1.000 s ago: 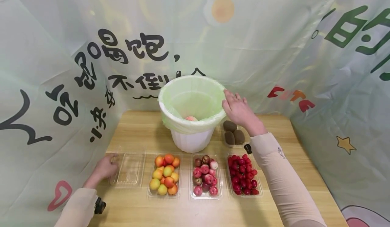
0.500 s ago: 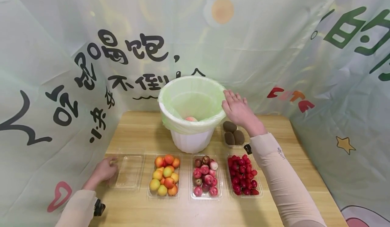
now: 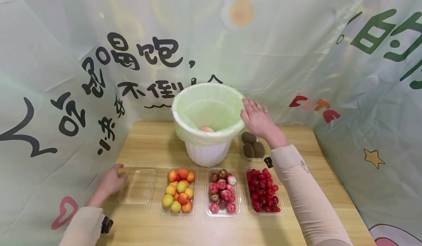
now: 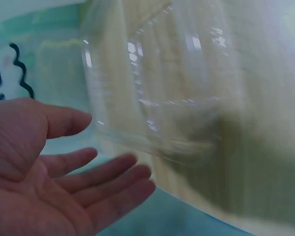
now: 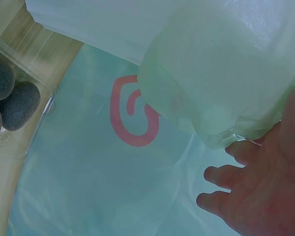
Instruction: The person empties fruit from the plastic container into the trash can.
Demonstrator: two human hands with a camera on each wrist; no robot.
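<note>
My left hand [image 3: 112,183] is beside the left edge of a clear plastic fruit box [image 3: 141,187] with nothing in it. In the left wrist view the fingers [image 4: 113,174] are spread and hold nothing, with the box just beyond them. On the right side of a white bin [image 3: 207,153], my right hand [image 3: 258,119] rests at the rim with fairly straight fingers [image 5: 226,177] against the pale green liner bag [image 3: 217,106]. Inside the bin a pinkish round fruit, like a peach [image 3: 207,129], shows at the bottom.
Right of the clear box stand boxes of yellow-orange fruit [image 3: 178,191], reddish plums [image 3: 222,191] and red berry-like fruit [image 3: 263,191]. Several brown kiwis [image 3: 253,145] sit in a box behind my right forearm. Printed cloth walls [image 3: 280,55] enclose the wooden table [image 3: 197,233].
My left hand has loosened from the clear box's left edge and its fingers have opened out. The box has hardly moved, and the right hand has stayed at the bin's rim.
</note>
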